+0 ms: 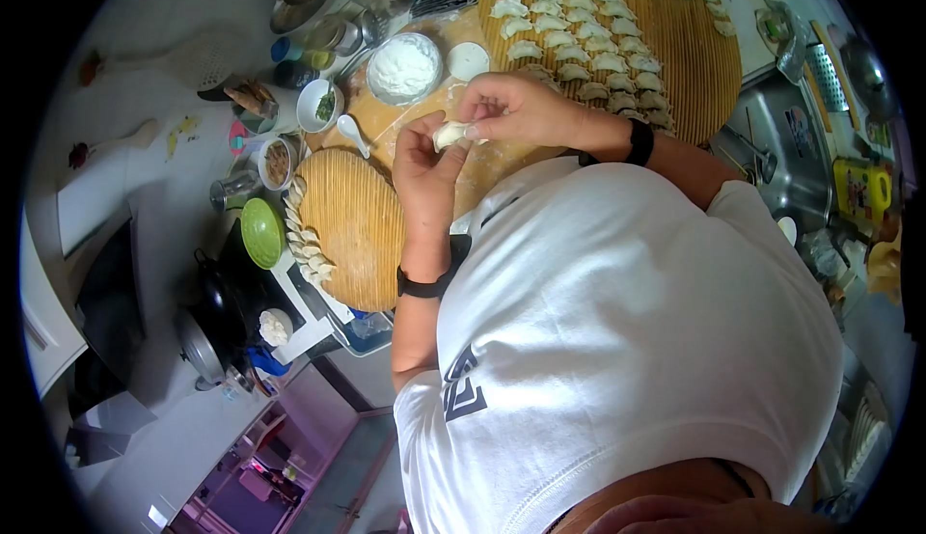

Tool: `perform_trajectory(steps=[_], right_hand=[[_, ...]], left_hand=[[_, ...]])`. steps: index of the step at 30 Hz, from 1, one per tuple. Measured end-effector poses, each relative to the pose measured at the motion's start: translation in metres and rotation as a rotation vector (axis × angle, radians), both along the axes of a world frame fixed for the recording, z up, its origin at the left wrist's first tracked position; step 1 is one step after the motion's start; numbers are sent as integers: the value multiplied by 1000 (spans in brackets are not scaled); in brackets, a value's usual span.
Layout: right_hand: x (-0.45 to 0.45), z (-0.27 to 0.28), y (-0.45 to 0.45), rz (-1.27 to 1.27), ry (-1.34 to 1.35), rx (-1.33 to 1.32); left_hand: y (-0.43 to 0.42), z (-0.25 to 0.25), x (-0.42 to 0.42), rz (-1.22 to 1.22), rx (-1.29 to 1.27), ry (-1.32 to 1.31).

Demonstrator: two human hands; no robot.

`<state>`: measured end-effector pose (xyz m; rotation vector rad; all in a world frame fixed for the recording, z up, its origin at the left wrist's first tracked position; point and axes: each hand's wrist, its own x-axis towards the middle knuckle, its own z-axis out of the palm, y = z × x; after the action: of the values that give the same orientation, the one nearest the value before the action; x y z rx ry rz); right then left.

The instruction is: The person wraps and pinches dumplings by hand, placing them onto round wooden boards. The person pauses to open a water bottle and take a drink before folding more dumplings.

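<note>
A pale dumpling (pixel 449 135) is pinched between my two hands above the floury wooden board (pixel 482 163). My left hand (pixel 424 158) grips it from the left, thumb along its lower side. The fingers of my right hand (pixel 506 109) press together at its right end. Just beyond them are a bowl of white flour (pixel 404 68) and a flat white disc (pixel 469 61). A white spoon (pixel 353 135) lies to the left of my left hand. Farther left stand a small bowl with chopped greens (pixel 318 106) and a bowl of brownish filling (pixel 277 163).
A round slatted mat (pixel 352 235) carries several dumplings along its left edge. The larger mat (pixel 694 81) at the top right holds rows of dumplings. A green bowl (pixel 262 233) stands at the left; a steel sink (pixel 786 148) is on the right.
</note>
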<state>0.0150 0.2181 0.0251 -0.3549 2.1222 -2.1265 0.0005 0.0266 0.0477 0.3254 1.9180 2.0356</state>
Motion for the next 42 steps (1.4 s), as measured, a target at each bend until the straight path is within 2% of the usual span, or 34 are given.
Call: perform_trajectory(steps=[3,5,6,8,9,11,18,26,33,35,38,42], right_hand=[[0,0,2,28,7,-59],[1,1,2,-22,13,-183],[2,0,3,-23,14,-184],[5,-3,9,-118,118,5],[6,0,9,-118,118,5],[12,9,9,-105,210,169],[14,9,5,-200,400,198],[14,14,5,-244,611,424],[16,15,5,-253,634,378],[20,17,4,-205,361,195],[15,6,8,-265,445,217],[14,9,10,-247,379,194]], left_hand=[[0,3,0,10,19,-63],[-2,2,-3,66,176,-263],[-4,4,-5,65,175,-262],[-7,6,-9,79,335,-450],[-8,7,-9,79,335,-450],[-7,7,-9,52,361,-460],[-1,7,-8,75,300,-451],[3,8,-2,80,213,-395],[1,7,-3,40,321,-458],[-3,0,-6,-7,425,-465],[-4,4,-5,-17,468,-471],[-3,7,-5,-32,470,-458]])
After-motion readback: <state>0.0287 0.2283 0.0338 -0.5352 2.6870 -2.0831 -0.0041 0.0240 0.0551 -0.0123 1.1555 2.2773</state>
